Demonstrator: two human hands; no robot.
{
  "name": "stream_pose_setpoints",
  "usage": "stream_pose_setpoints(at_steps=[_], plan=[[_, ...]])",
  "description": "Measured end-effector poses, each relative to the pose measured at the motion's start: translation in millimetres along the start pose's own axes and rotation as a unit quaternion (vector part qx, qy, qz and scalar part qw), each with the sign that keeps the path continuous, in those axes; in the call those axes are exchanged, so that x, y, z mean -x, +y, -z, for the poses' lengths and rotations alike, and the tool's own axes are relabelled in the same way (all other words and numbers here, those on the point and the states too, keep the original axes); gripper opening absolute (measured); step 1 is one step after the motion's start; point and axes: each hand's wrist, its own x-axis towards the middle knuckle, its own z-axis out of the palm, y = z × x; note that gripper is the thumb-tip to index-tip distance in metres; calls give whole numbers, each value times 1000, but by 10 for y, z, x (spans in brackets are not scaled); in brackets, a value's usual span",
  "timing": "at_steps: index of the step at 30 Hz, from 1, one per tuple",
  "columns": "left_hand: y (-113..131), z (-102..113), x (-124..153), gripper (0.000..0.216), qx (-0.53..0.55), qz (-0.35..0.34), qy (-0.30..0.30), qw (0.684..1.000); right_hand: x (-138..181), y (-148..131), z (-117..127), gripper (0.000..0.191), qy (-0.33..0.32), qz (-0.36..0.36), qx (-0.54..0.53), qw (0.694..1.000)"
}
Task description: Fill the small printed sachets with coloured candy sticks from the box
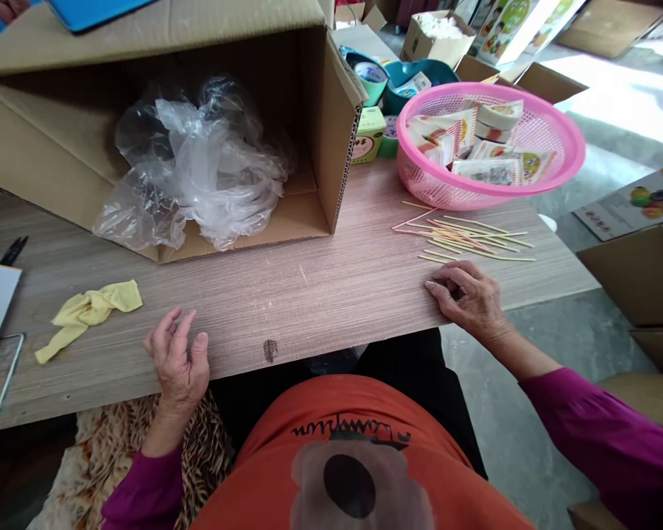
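My left hand point(177, 357) rests at the near edge of the table, palm partly up, with its fingers apart and nothing in them. To its left lies a crumpled yellow cloth point(93, 308). On the right, my right hand point(469, 298) sits on the tabletop with its fingers curled in and the thumb against them; nothing shows in its grasp. Just beyond that hand is a loose pile of thin yellow and pink sticks point(464, 237). A pink plastic basket point(491, 193) behind the sticks holds several small printed packets point(486, 171).
An open cardboard box point(348, 158) lies on its side, with crumpled clear plastic bags point(215, 169) inside. Between box and basket stand a green carton point(367, 136) and tape rolls point(371, 73). A wire frame point(11, 375) is at the left edge. Printed boxes point(635, 202) stand right.
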Motion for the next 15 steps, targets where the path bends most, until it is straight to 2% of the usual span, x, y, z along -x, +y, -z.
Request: stream_pose_setpoints(at_steps=[15], plan=[[20,13,9,42,-2,0,-4,1000,-8,-12,3,14,-6,-13,19,1000]])
